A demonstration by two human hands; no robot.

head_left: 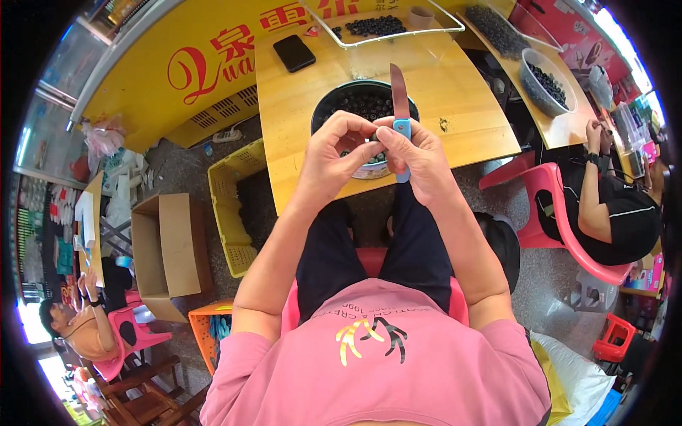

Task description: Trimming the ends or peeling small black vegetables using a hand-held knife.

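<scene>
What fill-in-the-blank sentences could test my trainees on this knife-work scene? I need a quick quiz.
1. The right hand holds a knife with a ____ handle.
2. The left hand pinches a small dark fruit above a black ____ of the same fruit.
3. A black phone lies on the ____ table.

Missing words: blue; bowl; wooden

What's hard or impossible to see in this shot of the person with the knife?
- Small dark item pinched between the left hand and right hand: fingers cover most of it, too small to identify, head view.
- Knife: its blue handle is mostly hidden in the right hand.
- Black bowl: near side is blocked by both hands.
- Clear tray of dark pieces: cut off by the top edge.
</scene>
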